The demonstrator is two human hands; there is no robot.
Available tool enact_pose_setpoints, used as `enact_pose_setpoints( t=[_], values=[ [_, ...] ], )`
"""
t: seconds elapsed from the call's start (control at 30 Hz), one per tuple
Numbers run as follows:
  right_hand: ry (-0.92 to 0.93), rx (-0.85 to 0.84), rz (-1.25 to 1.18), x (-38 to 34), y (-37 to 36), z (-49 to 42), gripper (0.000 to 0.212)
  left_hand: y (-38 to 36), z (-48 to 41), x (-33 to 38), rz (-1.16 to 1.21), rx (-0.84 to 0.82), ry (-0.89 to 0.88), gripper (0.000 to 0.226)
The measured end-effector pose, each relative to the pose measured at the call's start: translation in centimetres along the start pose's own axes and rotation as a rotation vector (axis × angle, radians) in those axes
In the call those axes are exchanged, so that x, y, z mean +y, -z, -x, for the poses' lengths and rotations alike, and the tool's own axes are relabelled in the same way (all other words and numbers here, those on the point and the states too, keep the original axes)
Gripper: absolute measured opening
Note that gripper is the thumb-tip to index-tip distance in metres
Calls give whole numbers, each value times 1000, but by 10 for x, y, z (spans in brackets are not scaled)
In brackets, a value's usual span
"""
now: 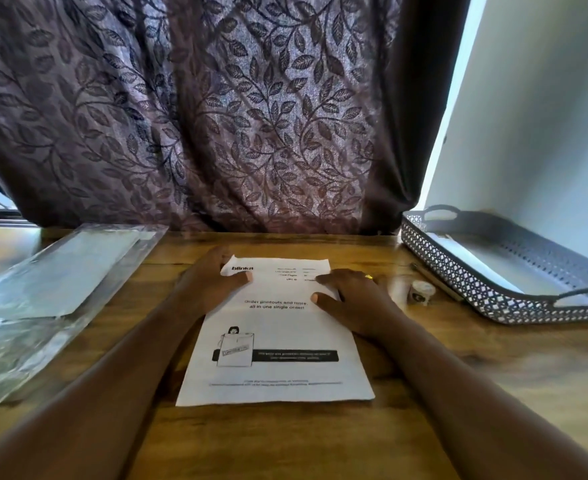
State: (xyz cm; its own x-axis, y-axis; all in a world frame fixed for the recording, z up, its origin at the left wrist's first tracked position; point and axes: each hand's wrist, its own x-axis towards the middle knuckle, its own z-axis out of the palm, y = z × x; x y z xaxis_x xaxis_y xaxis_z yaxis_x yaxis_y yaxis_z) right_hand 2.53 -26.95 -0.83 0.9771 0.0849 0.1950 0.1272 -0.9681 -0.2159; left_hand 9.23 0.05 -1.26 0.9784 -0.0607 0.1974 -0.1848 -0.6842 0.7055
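Note:
A white printed sheet of paper (278,327) lies on the wooden table (285,438) in front of me, its text facing me. My left hand (213,282) pinches the sheet's far left corner, which is lifted and curled slightly, with the thumb on top. My right hand (354,299) rests flat on the sheet's upper right part, fingers straight and pointing left, a ring on one finger.
A clear plastic sleeve holding papers (43,299) lies at the left. A grey perforated metal tray (493,282) with handles stands at the right, a small white bottle (420,292) beside it. A leaf-patterned curtain (216,116) hangs behind the table.

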Motion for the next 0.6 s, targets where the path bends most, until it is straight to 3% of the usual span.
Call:
enact_pose_setpoints(
  t=[0.1, 0.17, 0.4, 0.6],
  values=[
    [6, -11, -14, 4, -1, -2, 55, 3, -2, 5, 241, 94, 28, 47],
    [15, -22, -44, 6, -1, -2, 57, 5, -2, 7, 333, 152, 64, 53],
    [1, -36, -93, 5, 2, 1, 59, 13, -3, 2, 590, 101, 94, 59],
    [-215, 231, -560, 8, 10, 3, 55, 15, 6, 4, 802, 65, 75, 39]
  ],
)
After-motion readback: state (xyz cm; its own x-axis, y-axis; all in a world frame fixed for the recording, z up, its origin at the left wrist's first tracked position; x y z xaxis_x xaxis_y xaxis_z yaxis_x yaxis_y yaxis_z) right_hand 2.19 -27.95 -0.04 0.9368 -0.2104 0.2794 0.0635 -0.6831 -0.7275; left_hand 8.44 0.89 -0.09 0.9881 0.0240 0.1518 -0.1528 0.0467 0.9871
